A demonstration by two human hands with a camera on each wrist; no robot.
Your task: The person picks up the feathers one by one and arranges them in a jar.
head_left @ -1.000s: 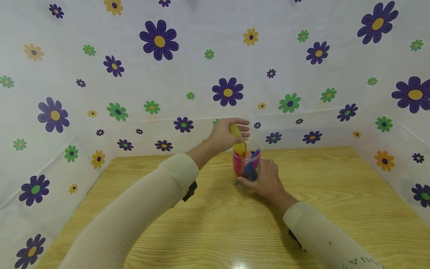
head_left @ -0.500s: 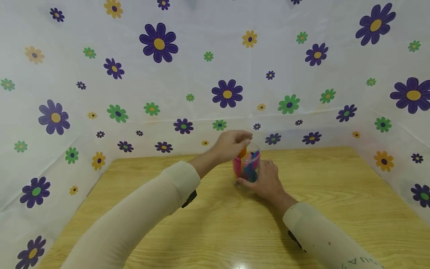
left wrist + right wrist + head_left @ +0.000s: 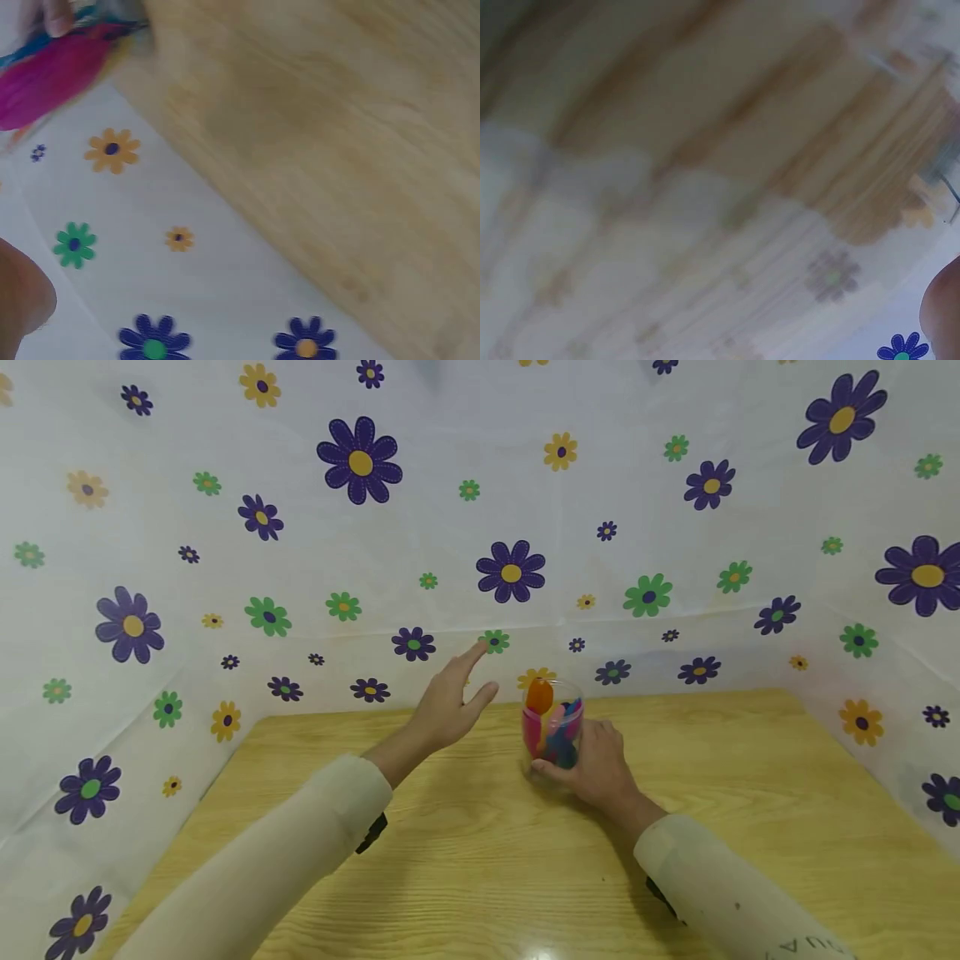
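Observation:
A clear jar point(image 3: 570, 695) stands on the wooden table, packed with several colourful pieces in pink, blue, yellow and orange. One piece with a rounded orange end point(image 3: 540, 697) rises to the rim on the jar's left side. My right hand point(image 3: 600, 768) grips the jar low down from the right, thumb across its front. Off to the left of the jar, my left hand point(image 3: 447, 706) is held in the air, fingers extended, thumb apart, holding nothing. In the left wrist view, a pink piece point(image 3: 56, 79) shows at the upper left, with a fingertip of the right hand beside it.
The wooden table point(image 3: 465, 860) runs back to a white cloth point(image 3: 420, 543) printed with purple, green and yellow flowers, which encloses the back and both sides. Much of the right wrist view is blurred.
My left hand lowered a yellow and orange piece into the jar, let go, and moved away to the left. The right hand keeps its grip on the jar.

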